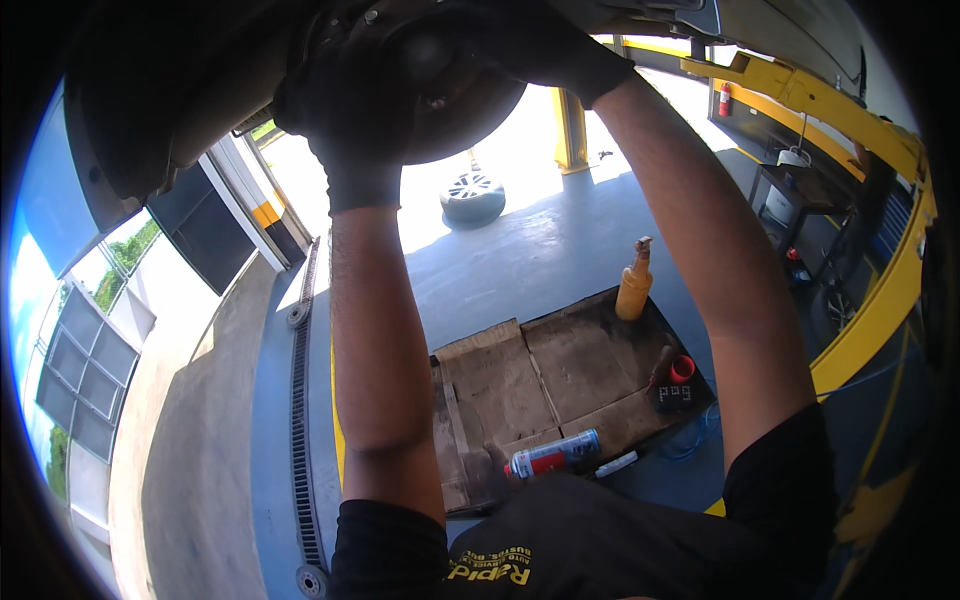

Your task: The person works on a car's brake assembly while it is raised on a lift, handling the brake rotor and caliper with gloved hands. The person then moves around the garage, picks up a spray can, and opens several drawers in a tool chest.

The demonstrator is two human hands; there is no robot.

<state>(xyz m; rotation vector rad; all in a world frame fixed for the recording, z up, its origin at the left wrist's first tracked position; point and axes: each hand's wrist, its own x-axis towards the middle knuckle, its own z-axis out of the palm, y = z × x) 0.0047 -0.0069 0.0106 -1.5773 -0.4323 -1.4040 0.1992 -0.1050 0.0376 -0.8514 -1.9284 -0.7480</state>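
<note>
Both my arms reach up under a raised vehicle, and black gloves cover both hands. My left hand (355,125) is at the left side of a dark, round brake disc (468,125), overlapping its edge in this view. Across the disc's upper right is my right hand (560,52). Deep shadow hides the fingers of both hands, so I cannot make out whether either one grips the disc or some smaller part. Dark underbody and wheel-well parts (190,70) surround the hands at the top.
Below stands a cardboard-covered work surface (490,385) with a yellowish bottle (634,285), a spray can (553,453) and a red cup (682,369). A wheel (473,197) lies on the floor beyond. Yellow lift arm (880,150) curves along the right; a drain grate (304,430) runs left.
</note>
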